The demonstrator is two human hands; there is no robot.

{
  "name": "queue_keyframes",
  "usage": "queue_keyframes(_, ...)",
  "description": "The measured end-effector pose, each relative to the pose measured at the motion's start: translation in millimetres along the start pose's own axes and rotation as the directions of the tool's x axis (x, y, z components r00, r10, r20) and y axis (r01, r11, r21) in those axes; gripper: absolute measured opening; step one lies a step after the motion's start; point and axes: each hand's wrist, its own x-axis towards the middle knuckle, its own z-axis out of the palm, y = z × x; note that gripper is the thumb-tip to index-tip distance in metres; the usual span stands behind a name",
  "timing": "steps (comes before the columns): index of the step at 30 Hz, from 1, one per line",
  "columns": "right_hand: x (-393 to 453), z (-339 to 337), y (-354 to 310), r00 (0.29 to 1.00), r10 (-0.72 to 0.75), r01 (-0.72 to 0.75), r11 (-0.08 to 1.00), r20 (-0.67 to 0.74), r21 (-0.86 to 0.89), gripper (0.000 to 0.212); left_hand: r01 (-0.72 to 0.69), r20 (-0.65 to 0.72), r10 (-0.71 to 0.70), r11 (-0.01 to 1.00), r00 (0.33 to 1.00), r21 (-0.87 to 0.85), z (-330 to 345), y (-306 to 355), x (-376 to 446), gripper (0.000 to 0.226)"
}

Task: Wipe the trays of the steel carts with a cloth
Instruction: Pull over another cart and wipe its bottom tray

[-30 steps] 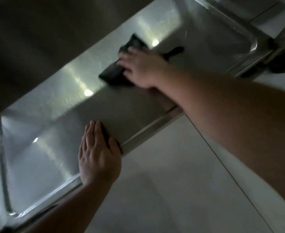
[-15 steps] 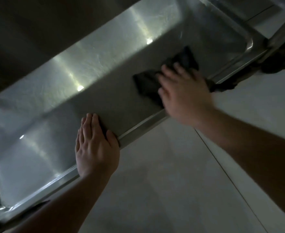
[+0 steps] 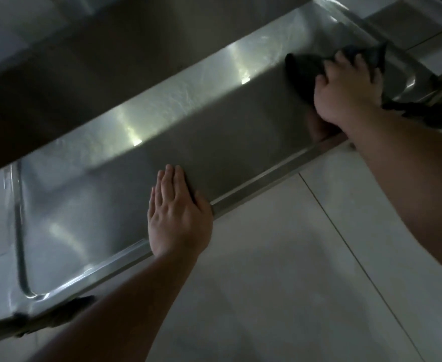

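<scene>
From the head view I see my right hand (image 3: 346,87) at two o'clock, fingers spread flat, pressing the dark cloth (image 3: 306,71) onto the steel tray (image 3: 214,131); the cloth shows beyond my fingertips. My left hand (image 3: 178,215), flat and relaxed, rests on the tray's near rim at six o'clock.

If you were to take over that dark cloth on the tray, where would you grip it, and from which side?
Probably the bunched far corner of the cloth, coming from above. It lies flat on the tray under the right hand, close to the tray's end wall, so a sideways approach looks cramped. The left hand rests flat on the near rim.
</scene>
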Motion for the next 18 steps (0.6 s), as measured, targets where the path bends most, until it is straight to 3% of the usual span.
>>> queue_keyframes(2, 6.1, 5.5, -35.0, 0.996, 0.088, -0.088, 0.996, 0.011, -0.007, 0.059, -0.013, -0.005, 0.013, 1.0, 1.0, 0.007, 1.4, 0.4, 1.3, 0.068)
queue_keyframes(3, 1.0, 9.2, -61.4, 0.998, 0.055, -0.055, 0.998, 0.032, 0.002, 0.058, -0.015, -0.005, 0.015, 1.0, 1.0, 0.011, 1.7, 0.5, 2.1, 0.068)
queue_keyframes(6, -39.9, 26.1, -152.6, 0.968, -0.234, 0.23, 0.972, 0.096, 0.048, 0.055, -0.009, 0.012, 0.009, 1.0, 1.0, -0.003, -0.9, 1.6, 2.3, 0.068)
queue_keyframes(9, -97.6, 43.1, -228.9, 0.781, -0.584, 0.573, 0.811, 0.22, 0.117, 0.055, -0.012, 0.111, 0.014, 1.0, 0.994, -0.026, -7.5, 4.2, 5.5, 0.074)
queue_keyframes(11, -113.1, 48.2, -248.9, 0.68, -0.677, 0.661, 0.732, 0.28, 0.165, 0.053, -0.063, 0.204, 0.066, 0.998, 0.977, -0.023, -16.1, -0.1, 8.8, 0.077)
queue_keyframes(13, -105.8, 46.7, -243.2, 0.652, -0.7, 0.68, 0.71, 0.291, 0.185, 0.052, -0.089, 0.221, 0.103, 0.993, 0.97, -0.071, -29.7, -15.8, 11.2, 0.072)
queue_keyframes(15, -93.1, 43.2, -227.1, 0.673, -0.69, 0.678, 0.719, 0.266, 0.152, 0.051, -0.11, 0.177, 0.115, 0.993, 0.977, -0.039, -46.1, -54.6, 4.2, 0.068)
queue_keyframes(18, -64.3, 38.2, -192.0, 0.872, -0.468, 0.466, 0.883, 0.142, 0.049, 0.053, 0.021, 0.178, -0.02, 1.0, 0.984, -0.006, -62.1, -139.9, -12.3, 0.05)
